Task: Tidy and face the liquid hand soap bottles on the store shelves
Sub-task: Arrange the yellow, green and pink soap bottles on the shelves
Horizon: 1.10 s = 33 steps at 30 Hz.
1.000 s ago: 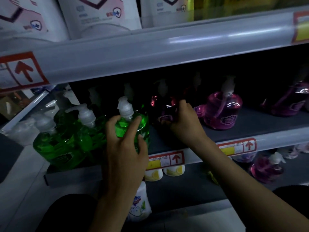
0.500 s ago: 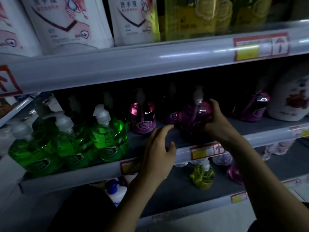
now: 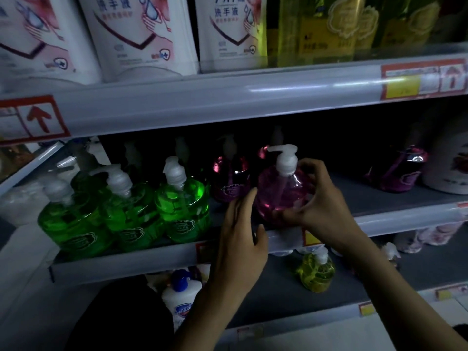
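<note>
Dark back there: behind the front row on the middle shelf (image 3: pixel 379 198) the pump tops fade into shadow, too dim to count. A white container (image 3: pixel 449 171) is cut off by the right edge, and the yellow price tag (image 3: pixel 310 236) is half covered by the right wrist.

Front and centre is the pink bottle (image 3: pixel 278 198), clear and filled with pink soap. It stands at the shelf's front lip with its white pump spout pointing left, and no label is readable on it. The right hand (image 3: pixel 323 209) wraps it from the right, fingers curled over the shoulder, thumb across the lower front. The left hand (image 3: pixel 240 239) is flat, fingers straight and together, with the tips right at the bottle's left side; touching or just short, I cannot tell.

To the left, three green bottles (image 3: pixel 182 209) full of green soap stand in a close row. A darker pink bottle (image 3: pixel 229 183) sits just behind, between the greens and the held one. A purple bottle (image 3: pixel 400 173) stands well apart on the right. On the shelf below are a yellow bottle (image 3: pixel 315 273) and a blue-capped bottle (image 3: pixel 179 300), the latter partly hidden by the left arm
</note>
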Motion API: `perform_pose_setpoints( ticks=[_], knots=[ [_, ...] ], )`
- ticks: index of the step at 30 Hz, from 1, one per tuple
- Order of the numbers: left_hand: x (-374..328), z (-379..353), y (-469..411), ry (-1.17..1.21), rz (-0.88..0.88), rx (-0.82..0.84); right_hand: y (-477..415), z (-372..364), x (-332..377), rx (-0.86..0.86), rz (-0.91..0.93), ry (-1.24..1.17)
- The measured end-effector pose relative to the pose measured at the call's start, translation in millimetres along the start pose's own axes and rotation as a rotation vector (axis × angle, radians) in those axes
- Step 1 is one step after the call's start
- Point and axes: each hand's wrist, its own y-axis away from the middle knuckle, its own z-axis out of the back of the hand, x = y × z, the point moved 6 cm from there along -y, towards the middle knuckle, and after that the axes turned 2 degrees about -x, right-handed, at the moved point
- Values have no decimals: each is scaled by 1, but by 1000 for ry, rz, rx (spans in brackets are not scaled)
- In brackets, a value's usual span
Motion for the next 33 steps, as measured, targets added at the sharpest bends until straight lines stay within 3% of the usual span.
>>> perform_pose_setpoints(
  ticks=[8, 24, 30, 33],
  knots=[
    [10, 22, 10, 16, 58, -120, 4, -39, 28, 121, 56, -50],
    [17, 36, 16, -59, 60, -167, 3, -60, 30, 32, 134, -82],
    [18, 85, 8, -242, -17, -474, 2, -73, 24, 117, 67, -44],
    [32, 96, 2, -316, 16, -449, 0, -76, 22, 153, 42, -32]
  ],
)
